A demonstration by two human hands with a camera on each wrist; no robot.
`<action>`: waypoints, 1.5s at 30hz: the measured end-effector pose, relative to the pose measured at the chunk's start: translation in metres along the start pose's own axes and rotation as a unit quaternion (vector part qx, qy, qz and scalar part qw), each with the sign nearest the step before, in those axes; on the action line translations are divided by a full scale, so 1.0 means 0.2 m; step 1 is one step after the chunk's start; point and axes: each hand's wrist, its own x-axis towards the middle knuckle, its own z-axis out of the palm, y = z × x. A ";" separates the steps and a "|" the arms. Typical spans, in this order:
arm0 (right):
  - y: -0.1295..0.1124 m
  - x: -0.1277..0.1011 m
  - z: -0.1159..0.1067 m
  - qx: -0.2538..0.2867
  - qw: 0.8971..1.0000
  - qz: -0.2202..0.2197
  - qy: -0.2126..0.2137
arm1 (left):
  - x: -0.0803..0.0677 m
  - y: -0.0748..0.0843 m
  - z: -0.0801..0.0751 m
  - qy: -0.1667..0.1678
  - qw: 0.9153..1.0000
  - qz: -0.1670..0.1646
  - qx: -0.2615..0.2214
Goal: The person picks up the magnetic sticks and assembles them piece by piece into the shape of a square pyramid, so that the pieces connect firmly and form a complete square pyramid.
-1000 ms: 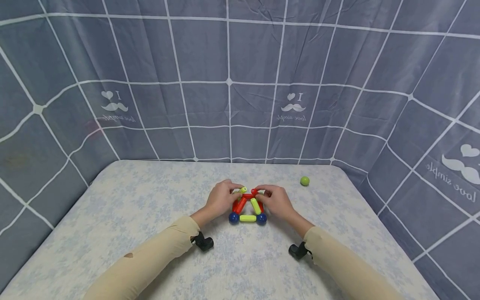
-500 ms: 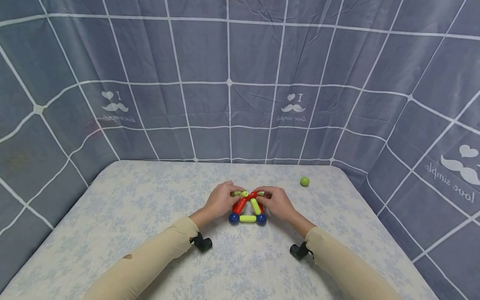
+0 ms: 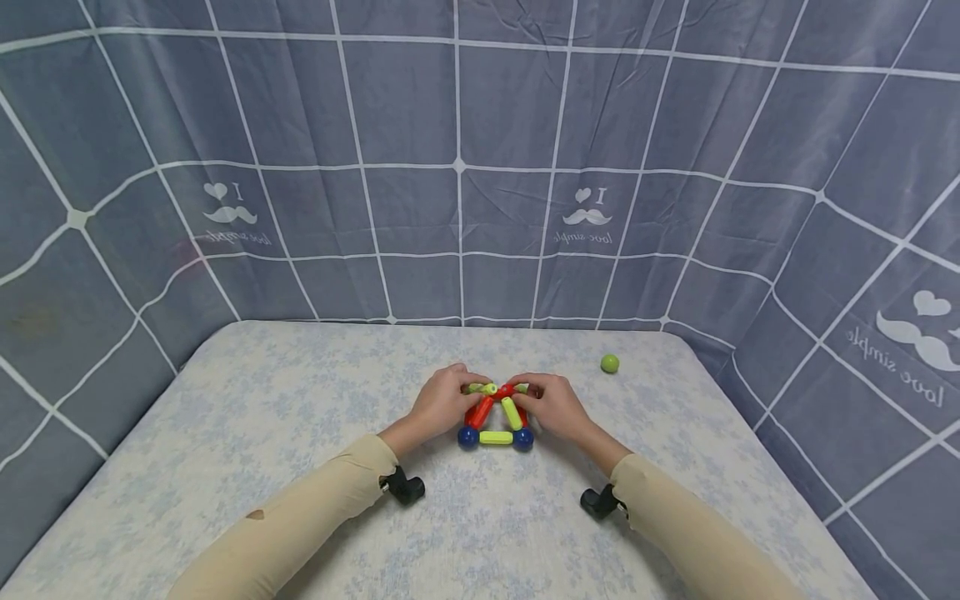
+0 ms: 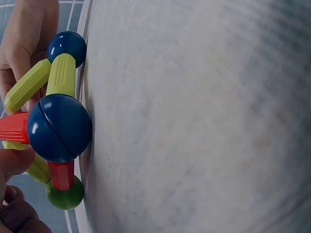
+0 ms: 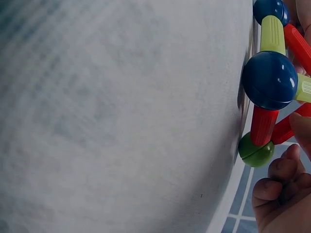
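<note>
A frame of ribbed sticks and balls stands on the table. Its near base is a yellow-green stick [image 3: 496, 437] between two dark blue balls [image 3: 522, 439]. A red stick [image 3: 482, 412] and a yellow-green stick [image 3: 512, 412] lean up from them towards the red pieces [image 3: 504, 392] at the top. My left hand [image 3: 438, 406] pinches a yellow-green stick [image 3: 480, 388] at the top left. At the top right, my right hand [image 3: 552, 404] pinches another yellow-green stick [image 3: 521, 388], mostly hidden by its fingers. Green balls [image 4: 65, 193] show at the base's far side in the wrist views.
A loose green ball [image 3: 610, 363] lies at the back right of the table [image 3: 337, 367], which has a pale blue-and-white patterned cover. Grey-blue gridded curtains [image 3: 405, 208] enclose the back and sides.
Both hands have lowered slightly. The left hand's stick has tilted down flatter towards the top, and a yellow-green stick now shows between the right fingers. The last half second shows hardly any motion.
</note>
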 end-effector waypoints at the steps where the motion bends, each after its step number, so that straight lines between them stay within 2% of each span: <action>1: 0.00 0.00 0.00 0.000 1.000 0.000 0.000 | 0.00 0.00 0.00 0.000 1.000 0.000 0.000; 15: 0.02 -0.01 0.00 0.003 1.000 0.001 -0.002 | -0.01 0.00 0.01 0.001 1.000 -0.016 -0.020; 25: 0.03 -0.02 -0.02 0.012 1.000 0.006 0.005 | -0.01 -0.06 0.01 0.012 0.994 -0.079 -0.081; 30: 0.04 -0.03 -0.03 0.021 1.000 0.010 0.008 | 0.02 -0.12 0.02 -0.010 0.988 -0.104 -0.117; 35: 0.07 -0.03 -0.04 0.025 1.000 0.005 0.011 | 0.04 -0.16 0.03 -0.029 0.982 -0.114 -0.146; 45: 0.13 -0.01 -0.13 0.040 0.998 0.034 0.017 | 0.03 -0.15 -0.01 -0.041 0.978 -0.115 -0.171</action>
